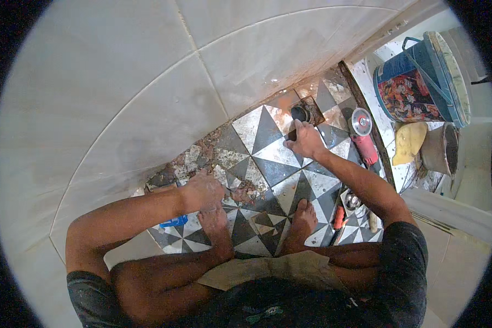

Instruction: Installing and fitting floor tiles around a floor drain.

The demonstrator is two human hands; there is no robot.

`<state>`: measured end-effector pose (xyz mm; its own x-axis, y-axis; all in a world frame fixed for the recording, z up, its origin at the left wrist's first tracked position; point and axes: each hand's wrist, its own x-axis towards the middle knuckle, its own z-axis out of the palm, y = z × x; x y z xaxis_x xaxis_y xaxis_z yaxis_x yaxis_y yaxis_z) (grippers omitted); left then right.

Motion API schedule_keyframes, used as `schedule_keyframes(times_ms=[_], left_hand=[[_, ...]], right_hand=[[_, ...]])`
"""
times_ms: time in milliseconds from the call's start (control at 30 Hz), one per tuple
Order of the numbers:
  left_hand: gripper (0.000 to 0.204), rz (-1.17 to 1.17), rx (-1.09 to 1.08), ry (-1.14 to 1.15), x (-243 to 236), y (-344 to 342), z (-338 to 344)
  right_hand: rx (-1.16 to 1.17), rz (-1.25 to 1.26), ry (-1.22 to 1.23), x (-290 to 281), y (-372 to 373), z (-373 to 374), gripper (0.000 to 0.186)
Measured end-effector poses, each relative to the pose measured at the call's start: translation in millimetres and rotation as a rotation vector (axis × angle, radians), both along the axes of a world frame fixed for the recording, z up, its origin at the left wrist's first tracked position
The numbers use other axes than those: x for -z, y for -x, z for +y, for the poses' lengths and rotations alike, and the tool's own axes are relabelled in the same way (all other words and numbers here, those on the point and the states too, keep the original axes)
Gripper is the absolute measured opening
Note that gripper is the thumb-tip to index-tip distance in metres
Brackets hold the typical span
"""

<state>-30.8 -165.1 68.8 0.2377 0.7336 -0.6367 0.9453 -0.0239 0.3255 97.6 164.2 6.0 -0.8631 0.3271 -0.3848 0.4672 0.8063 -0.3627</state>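
My right hand (307, 141) reaches to the floor beside a round drain hole (299, 113), thumb and forefinger apart. A dark patch shows between them; I cannot tell whether it is a gap or a piece. Patterned black-and-white triangle tiles (279, 163) lie under this hand. My left hand (203, 191) is above my left foot, close to broken tile and mortar rubble (249, 192); its fingers are hidden. To the right of my right hand lies a red angle grinder (365, 148), with its disc (361, 121) toward the wall side.
A pale tiled wall (147, 109) curves along the far and left sides. At the right stand a blue bucket (402, 68) and a grey container (440, 148) beside a yellow piece (410, 142). A red-handled tool (339, 217) and a metal bowl-like thing (352, 201) lie near my right foot.
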Motion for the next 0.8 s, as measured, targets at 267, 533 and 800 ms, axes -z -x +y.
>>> schedule_keyframes(times_ms=[267,533,800], left_hand=[[0.012,-0.006,-0.083,-0.155,-5.0,-6.7,-15.8],[0.02,0.041,-0.211,-0.18,-29.7,-4.2,-14.6],[0.072,-0.098,-0.967,-0.34,-91.0,6.8,-61.0]], right_hand=[[0.092,-0.092,-0.138,-5.2,24.5,-0.2,0.049],[-0.103,0.091,-0.289,-34.4,5.3,5.0,0.044],[-0.464,0.368,-0.436,-149.4,-5.3,-21.4,0.029]])
